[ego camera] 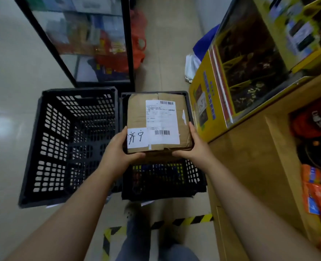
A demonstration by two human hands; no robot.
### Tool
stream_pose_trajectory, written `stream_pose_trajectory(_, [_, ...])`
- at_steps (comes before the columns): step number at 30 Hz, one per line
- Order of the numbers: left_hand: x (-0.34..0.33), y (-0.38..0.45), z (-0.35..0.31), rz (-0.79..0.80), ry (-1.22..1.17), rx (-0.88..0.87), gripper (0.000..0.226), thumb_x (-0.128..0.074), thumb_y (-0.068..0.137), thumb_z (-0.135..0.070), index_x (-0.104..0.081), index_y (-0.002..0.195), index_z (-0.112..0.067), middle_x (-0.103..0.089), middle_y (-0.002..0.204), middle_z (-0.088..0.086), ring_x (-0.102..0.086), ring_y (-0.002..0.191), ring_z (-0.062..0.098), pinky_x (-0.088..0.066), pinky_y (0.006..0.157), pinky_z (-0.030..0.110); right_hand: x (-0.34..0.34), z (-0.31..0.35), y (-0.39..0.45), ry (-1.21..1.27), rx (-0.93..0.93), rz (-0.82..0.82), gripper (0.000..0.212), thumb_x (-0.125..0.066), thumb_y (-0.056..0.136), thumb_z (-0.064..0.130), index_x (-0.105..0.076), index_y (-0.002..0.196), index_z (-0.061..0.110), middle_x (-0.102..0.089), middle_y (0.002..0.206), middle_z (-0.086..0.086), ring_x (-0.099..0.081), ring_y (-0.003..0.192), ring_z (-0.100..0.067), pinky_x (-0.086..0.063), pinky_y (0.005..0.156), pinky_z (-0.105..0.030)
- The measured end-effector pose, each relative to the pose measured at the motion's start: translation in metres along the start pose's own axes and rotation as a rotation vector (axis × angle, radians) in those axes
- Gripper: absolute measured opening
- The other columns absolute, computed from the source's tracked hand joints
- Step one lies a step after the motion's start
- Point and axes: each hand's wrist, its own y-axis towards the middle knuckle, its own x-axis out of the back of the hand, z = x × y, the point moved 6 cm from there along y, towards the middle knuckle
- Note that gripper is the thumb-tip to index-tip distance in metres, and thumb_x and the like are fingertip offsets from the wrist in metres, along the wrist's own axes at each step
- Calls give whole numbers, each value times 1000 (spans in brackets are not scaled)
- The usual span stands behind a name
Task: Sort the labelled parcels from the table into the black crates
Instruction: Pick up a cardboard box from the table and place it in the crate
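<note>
Both hands are on one cardboard parcel point(156, 123), held flat right above the right-hand black crate point(163, 178). The left hand point(116, 147) has its grip on the near left corner, thumb on top beside a white slip with handwritten characters point(137, 138), fingers curled underneath. The right hand point(195, 146) has the near right corner the same way, thumb along the edge. A printed shipping label point(162, 122) with barcodes covers much of the parcel's top. Just left of that crate sits a second black crate point(69, 144), the two nearly touching. Right of the parcel's crate stands a wooden counter point(250, 147) with a yellow box point(212, 95) on top. Behind the crates there's a black-framed shelf rack point(91, 40), and yellow-black hazard tape point(155, 225) runs on the floor nearer the person.
</note>
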Motion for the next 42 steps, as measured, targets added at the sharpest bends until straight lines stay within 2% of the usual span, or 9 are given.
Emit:
stream_pose_trajectory(7, [-28,35,50,50,3,131,105,-86,70,-30,-21,152,-35,-43,146,-13,-42,127,8,-38,105,31,-20,-31,38,24,-79,8,132,-87,51,60,-3,153,54,-35,152,21,-42,133,-6,-38,111,-33])
stream_pose_trajectory(13, [-58,59,76,7,-6,219,94,-85,71,-23,-31,146,-41,-41,94,-59,-44,86,-31,-30,64,-8,-26,-61,78,14,-95,20,110,-89,72,33,-18,155,48,-35,156,16,-41,136,-10,-39,115,-40])
stream_pose_trajectory(17, [-77,82,94,-3,-17,291,89,-84,73,-21,-36,147,-32,-45,108,-32,-48,89,-11,-32,74,0,-32,-79,109,35,-95,26,109,-89,73,25,-20,156,46,-34,158,14,-41,137,-10,-39,115,-38])
stream_pose_trajectory(21, [-94,102,114,-26,-20,325,89,-84,73,-16,-36,147,-31,-48,111,-26,-50,93,-6,-35,78,6,-41,-98,137,36,-103,33,111,-87,74,20,-17,157,43,-32,159,13,-39,137,-9,-34,117,-38])
stream_pose_trajectory(25, [-110,115,134,-58,-37,357,87,-83,72,-12,-40,144,-36,-51,103,-30,-51,84,-16,-35,65,-1,-51,-115,160,21,-102,28,111,-87,75,20,-17,157,43,-28,161,11,-36,141,-12,-32,118,-38])
stream_pose_trajectory(28, [-119,120,148,-77,-63,397,89,-83,72,-12,-38,146,-33,-49,111,-23,-52,90,-10,-34,71,-1,-59,-126,173,25,-109,27,113,-87,73,18,-16,156,46,-26,163,8,-34,143,-14,-31,119,-41])
stream_pose_trajectory(31, [-125,126,159,-102,-74,398,88,-82,72,-9,-39,145,-32,-47,106,-26,-48,82,-25,-34,63,-6,-67,-134,181,39,-105,1,112,-86,73,16,-17,156,47,-23,164,11,-33,144,-12,-31,120,-42])
stream_pose_trajectory(36, [-137,136,171,-83,-93,417,89,-80,75,-8,-35,148,-32,-51,133,-11,-49,107,0,-40,92,18,-74,-149,186,35,-106,-50,109,-85,75,15,-19,156,43,-22,164,13,-31,144,-10,-29,121,-39])
stream_pose_trajectory(42, [-148,143,184,-67,-118,422,89,-79,77,-6,-33,148,-32,-49,140,-8,-49,113,4,-44,101,28,-81,-163,194,22,-112,-62,109,-85,76,17,-17,156,46,-20,164,14,-29,145,-10,-28,121,-39])
